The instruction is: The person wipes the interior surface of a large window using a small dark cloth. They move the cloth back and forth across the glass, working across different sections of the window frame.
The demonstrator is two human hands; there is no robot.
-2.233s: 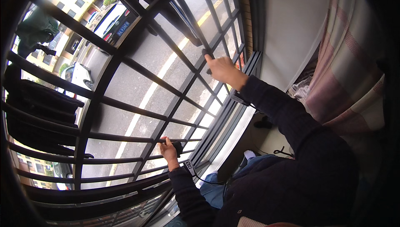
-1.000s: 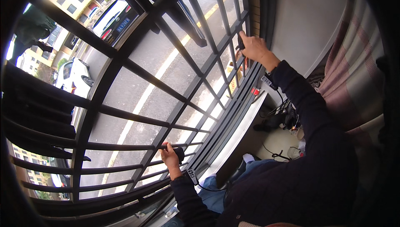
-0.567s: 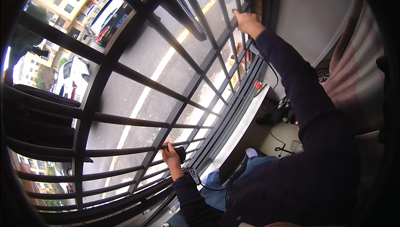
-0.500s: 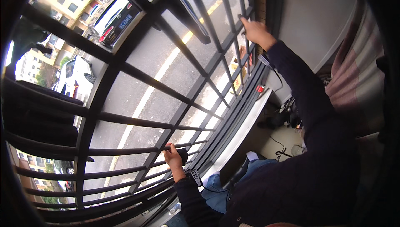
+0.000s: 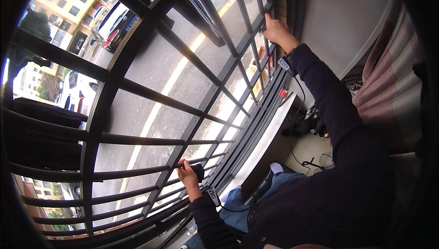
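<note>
A dark metal window grille [image 5: 180, 98] stretches across the left and middle of the view. Low on it, my left hand [image 5: 188, 179] is closed at a bar, with a small black object [image 5: 199, 172] against its right side; its kind is unclear. Farther up and to the right, my right hand [image 5: 278, 32] is wrapped round an upright bar near the window's side frame, thumb or forefinger pointing up along it. Something dark shows at its fingertips, too small to name. Small devices with cables sit on both wrists.
The white sill [image 5: 263, 150] runs beneath the grille, with a small red object [image 5: 283, 93] at its far end. Dark garments [image 5: 43, 130] hang outside at left. A striped curtain [image 5: 386, 93] hangs at right. Cables [image 5: 313, 162] lie on the floor. Cars stand in the street.
The view has shifted slightly, so the grille and street sit a little differently. Both hands stay at the grille bars. My right wrist has turned, showing more of its device.
</note>
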